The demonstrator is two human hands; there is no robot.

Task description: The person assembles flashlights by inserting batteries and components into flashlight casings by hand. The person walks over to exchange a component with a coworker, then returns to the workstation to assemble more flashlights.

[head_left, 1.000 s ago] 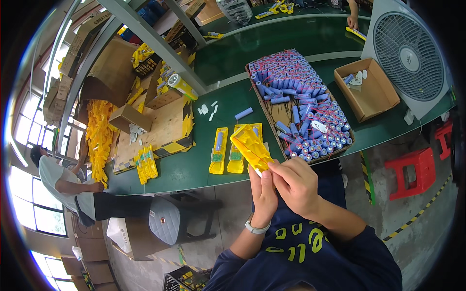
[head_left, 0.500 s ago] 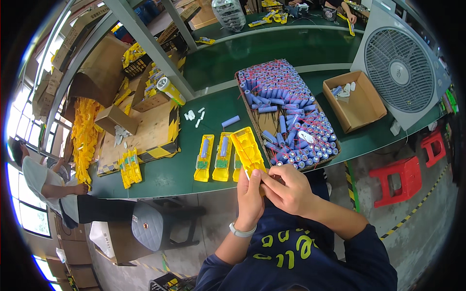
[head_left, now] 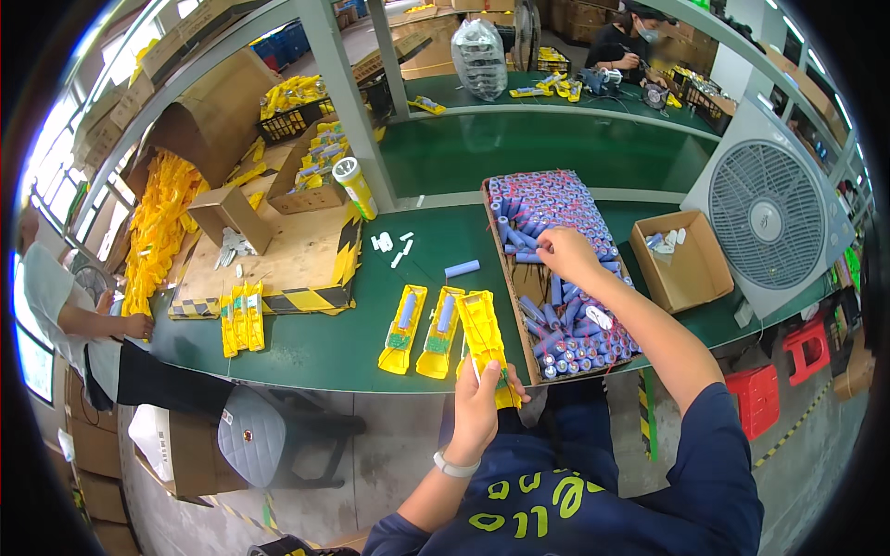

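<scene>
Green workbench (head_left: 306,343) in a cluttered workshop with a fan (head_left: 769,218)

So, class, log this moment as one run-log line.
left hand: holds yellow casing | right hand: reaching into tray of blue cells | green bench: two filled yellow casings, one loose cell

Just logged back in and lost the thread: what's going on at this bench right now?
A person at a green workbench holds a long yellow plastic casing in the left hand. The right hand reaches into a shallow cardboard tray of blue cylindrical cells. Two more yellow casings, each with a blue cell fitted, lie on the bench beside the tray, and one loose blue cell lies above them.
</scene>
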